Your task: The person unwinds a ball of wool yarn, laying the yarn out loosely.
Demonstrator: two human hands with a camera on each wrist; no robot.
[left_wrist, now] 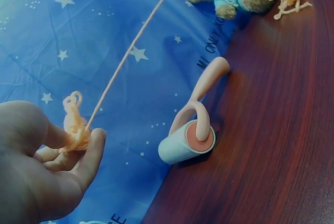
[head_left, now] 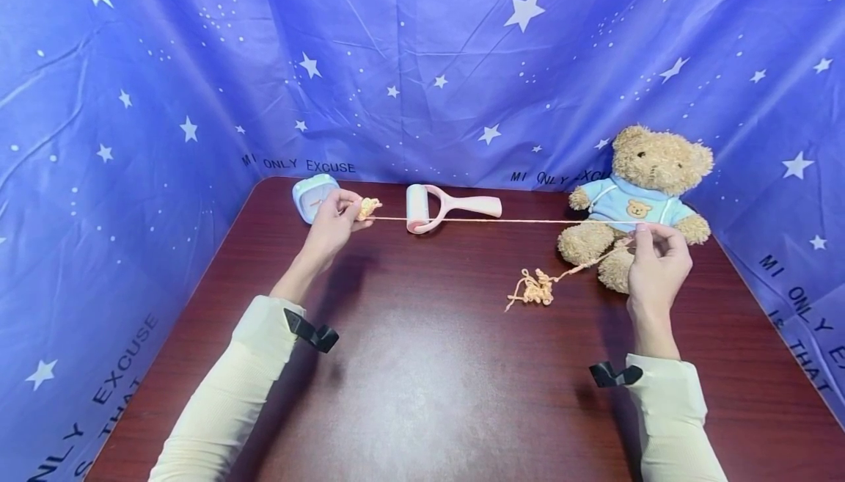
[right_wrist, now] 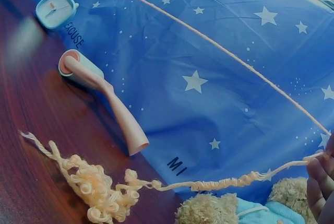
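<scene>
Peach yarn (head_left: 502, 221) stretches taut and straight between the two hands above the table. My left hand (head_left: 334, 221) pinches a small bunched clump of yarn (left_wrist: 77, 132) between thumb and fingers, with a loop sticking up. At the other end my right hand (head_left: 659, 262) pinches the strand, in front of the teddy bear. From the right hand a twisted, kinked length (right_wrist: 224, 182) runs down to a tangled clump of yarn (head_left: 535, 288) at the table's right side. Only some fingertips (right_wrist: 318, 182) of the right hand show in the right wrist view.
Behind the strand lies a lint roller (head_left: 455, 207) with a pink handle. A light blue clock (head_left: 310, 192) stands behind the left hand. The teddy bear (head_left: 637, 203) in a blue shirt sits at the back right. Starry blue cloth (head_left: 409, 122) surrounds the dark red table (head_left: 422, 364).
</scene>
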